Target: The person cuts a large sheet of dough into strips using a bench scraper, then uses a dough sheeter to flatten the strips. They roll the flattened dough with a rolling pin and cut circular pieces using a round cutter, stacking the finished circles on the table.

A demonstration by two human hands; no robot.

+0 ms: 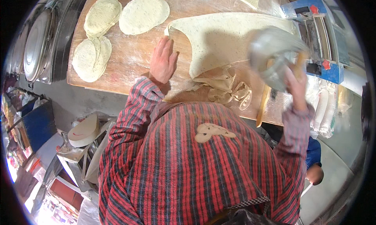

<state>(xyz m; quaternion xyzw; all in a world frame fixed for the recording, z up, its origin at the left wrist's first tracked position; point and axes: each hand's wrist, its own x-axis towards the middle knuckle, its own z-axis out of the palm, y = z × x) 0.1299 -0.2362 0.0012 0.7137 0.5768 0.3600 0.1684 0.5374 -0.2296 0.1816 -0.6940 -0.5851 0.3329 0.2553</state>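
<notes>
My left hand (163, 60) lies flat on the wooden worktop (141, 57), palm down. Its fingertips meet a narrow folded end of the large speckled dough sheet (217, 37). The sheet's left side has curved cut-outs. Above the sheet's right part, my right hand (295, 82) grips a round metal vessel (270, 45), blurred by motion; its exact kind is hard to tell. A single dough round (144, 14) lies to the upper left. Overlapping dough rounds form an upper pile (102, 14) and a lower pile (89, 60) at far left.
Crumpled dough scraps (224, 87) lie at the near edge beside a wooden stick (263, 106). A blue-sided roller machine (323, 40) stands at the right, with plastic-wrapped goods (324, 104) below. A person (313, 157) is at lower right. Metal equipment (38, 45) lines the left.
</notes>
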